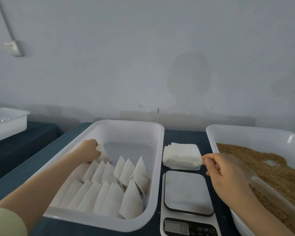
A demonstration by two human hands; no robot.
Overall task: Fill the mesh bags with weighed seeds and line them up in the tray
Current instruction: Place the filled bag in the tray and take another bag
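Observation:
A white tray [157,150] holds several filled white mesh bags [112,188] leaning in two rows. My left hand [90,151] reaches into the tray and grips one filled bag [103,153] at the far end of the back row. My right hand [223,172] pinches the right edge of a stack of empty mesh bags [181,155] lying between the tray and the seed basin. A kitchen scale [187,193] sits in front of the stack with a bare platform. A clear scoop [266,188] lies on the brown seeds [271,166].
A white basin [245,133] with the seeds stands at the right. Another white tray [8,121] sits on a separate table at the far left. A dark blue cloth [20,172] covers the table. A grey wall rises close behind.

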